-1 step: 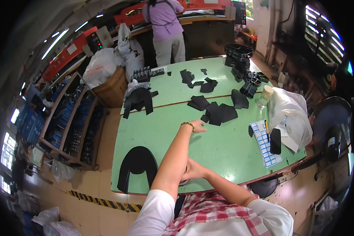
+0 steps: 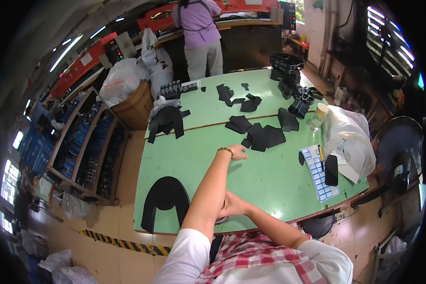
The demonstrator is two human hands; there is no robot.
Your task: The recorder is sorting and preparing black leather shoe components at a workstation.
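Observation:
My left hand [image 2: 239,152], with a beaded bracelet at its wrist, is stretched out over the middle of the green table. Its fingers are loosely apart with nothing seen in them, just short of a cluster of flat black cut pieces [image 2: 266,137]. Close to the near edge, my right hand [image 2: 234,206] is curled beside my left forearm, which hides its fingertips. Under it a bit of something grey [image 2: 222,219] shows, too covered to name. Left of my forearm lies a stack of black U-shaped pieces [image 2: 162,191].
More U-shaped pieces [image 2: 168,118] lie at the far left, and black folded parts [image 2: 288,71] are piled far right. A jar [image 2: 319,116], a plastic bag [image 2: 348,137], a phone [image 2: 332,170] and a label sheet [image 2: 317,182] occupy the right side. Someone in purple [image 2: 199,28] stands beyond.

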